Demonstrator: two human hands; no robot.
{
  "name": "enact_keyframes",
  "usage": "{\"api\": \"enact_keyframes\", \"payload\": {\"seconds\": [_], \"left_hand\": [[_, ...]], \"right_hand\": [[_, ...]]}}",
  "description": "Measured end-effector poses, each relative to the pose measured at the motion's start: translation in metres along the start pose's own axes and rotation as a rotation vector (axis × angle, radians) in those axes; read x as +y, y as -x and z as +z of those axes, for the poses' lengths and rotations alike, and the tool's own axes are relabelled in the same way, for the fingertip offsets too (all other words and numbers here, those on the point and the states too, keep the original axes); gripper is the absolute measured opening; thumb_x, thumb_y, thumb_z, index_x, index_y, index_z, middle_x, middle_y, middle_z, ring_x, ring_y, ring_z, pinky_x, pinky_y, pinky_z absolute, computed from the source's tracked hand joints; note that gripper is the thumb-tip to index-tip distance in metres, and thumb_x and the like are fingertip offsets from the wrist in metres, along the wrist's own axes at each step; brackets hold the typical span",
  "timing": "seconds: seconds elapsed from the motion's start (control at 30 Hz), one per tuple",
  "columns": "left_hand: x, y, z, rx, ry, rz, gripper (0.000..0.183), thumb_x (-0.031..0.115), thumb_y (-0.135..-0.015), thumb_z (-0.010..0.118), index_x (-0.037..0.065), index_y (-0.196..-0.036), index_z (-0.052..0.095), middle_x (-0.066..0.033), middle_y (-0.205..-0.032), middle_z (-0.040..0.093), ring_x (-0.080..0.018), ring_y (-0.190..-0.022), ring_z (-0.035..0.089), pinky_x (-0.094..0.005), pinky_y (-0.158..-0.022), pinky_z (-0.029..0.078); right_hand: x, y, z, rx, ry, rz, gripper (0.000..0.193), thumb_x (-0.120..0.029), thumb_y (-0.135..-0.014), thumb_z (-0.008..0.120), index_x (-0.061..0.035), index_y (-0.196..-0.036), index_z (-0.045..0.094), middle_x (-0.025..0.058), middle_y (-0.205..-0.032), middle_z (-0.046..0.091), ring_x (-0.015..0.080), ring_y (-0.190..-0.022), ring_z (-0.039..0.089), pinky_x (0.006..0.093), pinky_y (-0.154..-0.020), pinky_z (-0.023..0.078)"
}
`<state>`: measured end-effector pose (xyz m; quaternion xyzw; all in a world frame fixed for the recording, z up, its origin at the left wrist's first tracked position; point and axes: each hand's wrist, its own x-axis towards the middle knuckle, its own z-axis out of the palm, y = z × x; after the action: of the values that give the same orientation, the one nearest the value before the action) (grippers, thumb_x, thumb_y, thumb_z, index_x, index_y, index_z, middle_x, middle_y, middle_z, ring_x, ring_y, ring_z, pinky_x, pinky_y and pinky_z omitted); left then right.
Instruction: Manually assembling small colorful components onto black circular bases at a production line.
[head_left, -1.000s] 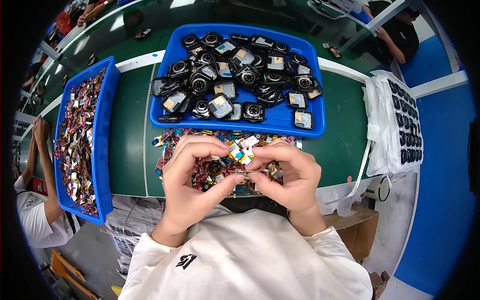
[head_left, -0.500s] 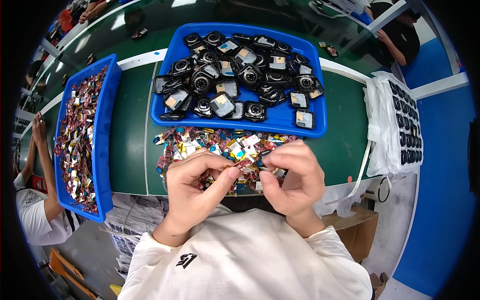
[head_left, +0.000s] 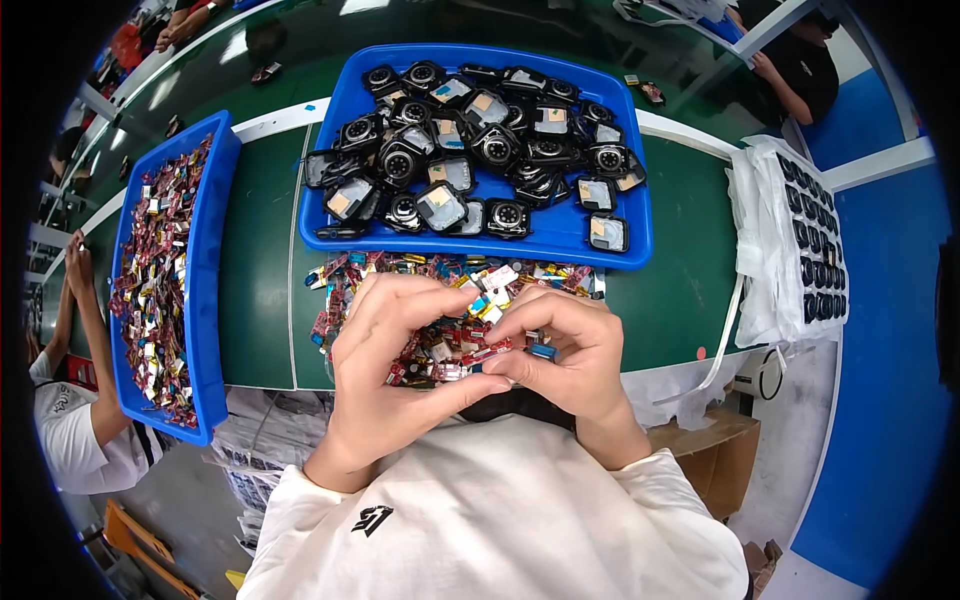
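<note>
My right hand [head_left: 575,355] pinches a small red electronic part [head_left: 486,353] between thumb and forefinger. Something small and blue [head_left: 542,351] shows under that hand's curled fingers; whether it belongs to the same part I cannot tell. My left hand [head_left: 385,360] is open, its forefinger and thumb spread wide, with the thumb tip close beside the right thumb. Both hands hover over a loose heap of small red, white, yellow and blue electronic parts [head_left: 440,352] lying at the near edge of the green table [head_left: 668,305].
Beyond the heap stands a blue tray [head_left: 420,243] of black watch cases. A narrower blue tray [head_left: 205,330] at left holds more small parts. White-wrapped sheets with black pieces [head_left: 815,235] lie at right. Another person's arms [head_left: 88,320] show at far left.
My left hand has opened and come away from the small red part. My right hand has moved slightly left and closed its thumb and forefinger on it.
</note>
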<state>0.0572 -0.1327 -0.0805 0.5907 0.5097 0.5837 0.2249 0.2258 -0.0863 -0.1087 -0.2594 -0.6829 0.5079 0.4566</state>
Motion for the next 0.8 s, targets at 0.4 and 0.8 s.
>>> {"api": "enact_keyframes", "payload": {"seconds": [0.4, 0.8], "left_hand": [[-0.015, 0.001, -0.011, -0.279, 0.055, 0.072, 0.018, 0.001, -0.066, 0.079, 0.002, -0.082, 0.070, -0.0065, -0.074, 0.067, -0.0171, -0.067, 0.059, -0.0276, -0.060, 0.044], [-0.012, -0.001, -0.005, -0.269, -0.127, 0.072, 0.017, 0.001, -0.068, 0.077, 0.002, -0.082, 0.068, -0.0051, -0.070, 0.064, -0.0173, -0.063, 0.055, -0.0286, -0.056, 0.041]], "right_hand": [[0.001, 0.002, -0.001, -0.041, -0.213, -0.017, 0.014, -0.011, -0.081, 0.076, 0.0008, -0.079, 0.068, 0.0074, -0.076, 0.066, 0.0087, -0.062, 0.058, 0.0212, -0.055, 0.043], [-0.006, 0.001, -0.005, 0.099, -0.014, 0.046, 0.008, -0.004, -0.082, 0.073, 0.0026, -0.087, 0.071, 0.0091, -0.081, 0.065, 0.0113, -0.069, 0.059, 0.0217, -0.060, 0.046]]}}
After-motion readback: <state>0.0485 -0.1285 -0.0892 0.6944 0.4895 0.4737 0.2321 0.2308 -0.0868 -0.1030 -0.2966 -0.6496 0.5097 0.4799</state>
